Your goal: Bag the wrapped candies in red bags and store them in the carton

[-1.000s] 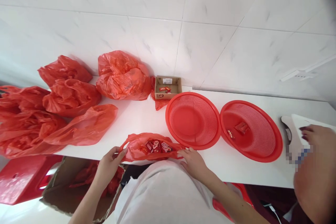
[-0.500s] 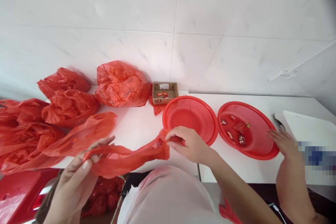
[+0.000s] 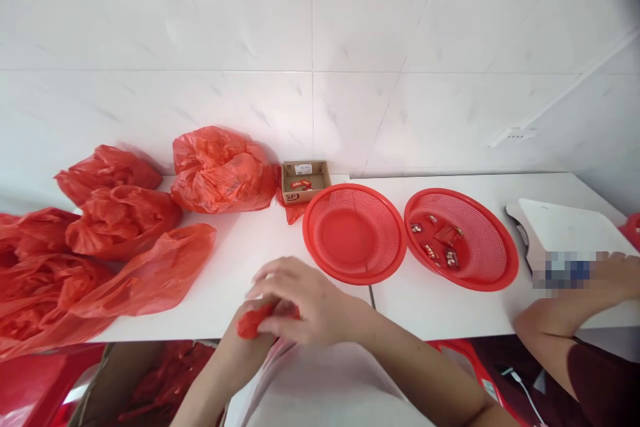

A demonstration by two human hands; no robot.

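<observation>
bag, bright red, bunched, in hands

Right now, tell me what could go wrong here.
The red bag bunched between the left hand and right hand might tear or slip if pulled hard.

The empty basket sits rim to rim with the basket of wrapped sweets, so a knock to one could shift both.

The heaped bags reach the table's near edge and could slide off if brushed.
</observation>
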